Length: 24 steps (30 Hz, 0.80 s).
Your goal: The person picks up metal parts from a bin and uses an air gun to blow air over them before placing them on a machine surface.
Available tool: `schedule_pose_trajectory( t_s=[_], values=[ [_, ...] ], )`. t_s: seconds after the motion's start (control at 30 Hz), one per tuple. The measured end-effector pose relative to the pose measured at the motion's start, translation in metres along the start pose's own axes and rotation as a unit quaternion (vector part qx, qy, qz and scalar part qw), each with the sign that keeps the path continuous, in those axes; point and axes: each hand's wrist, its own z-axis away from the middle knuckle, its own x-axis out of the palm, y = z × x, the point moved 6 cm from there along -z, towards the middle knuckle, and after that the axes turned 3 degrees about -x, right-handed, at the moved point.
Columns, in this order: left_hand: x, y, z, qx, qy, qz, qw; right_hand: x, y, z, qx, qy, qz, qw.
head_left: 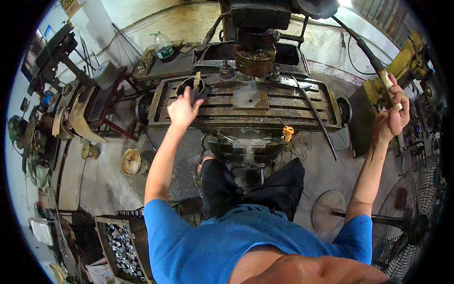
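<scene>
**Left hand on a pale-tipped tool, right hand around a lever**

My left hand [183,110] is pinched on a dark, pale-tipped tool [197,79], which rises just beyond my fingertips. Right under that grip and a little past it sits a dark pot [202,89], its mouth around the tool; how deep the lower end goes, I cannot tell. The pot stands on the slotted machine table [283,115].

To the right of this grip, near it, a flat metal plate [240,98] with a dark round hole lies on the same table, under the spindle [255,59]. Farther right, I see a long bar [318,113] slanting over the table's front edge, with an orange object [287,132] nearer to me.

My right hand [396,111], well apart from the left, has its fingers curled around the pale end of a lever [364,47]; the dark shaft runs up and leftward from that grip.
</scene>
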Motion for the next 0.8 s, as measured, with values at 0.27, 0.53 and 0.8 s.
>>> schedule_pose_trajectory(
  t_s=[0.27,0.53,0.8],
  values=[
    [0.003,-0.014,-0.008,0.059,0.112,-0.016,0.992,0.002,-0.004,-0.007,-0.001,0.013,0.03,0.999],
    [0.016,-0.007,0.002,-0.129,-0.002,0.458,0.88,-0.004,-0.002,-0.008,-0.008,0.03,-0.004,1.0],
    [0.037,0.104,-0.027,-0.06,0.088,0.386,0.916,0.001,-0.003,-0.002,-0.002,0.034,0.012,0.999]
  ],
)
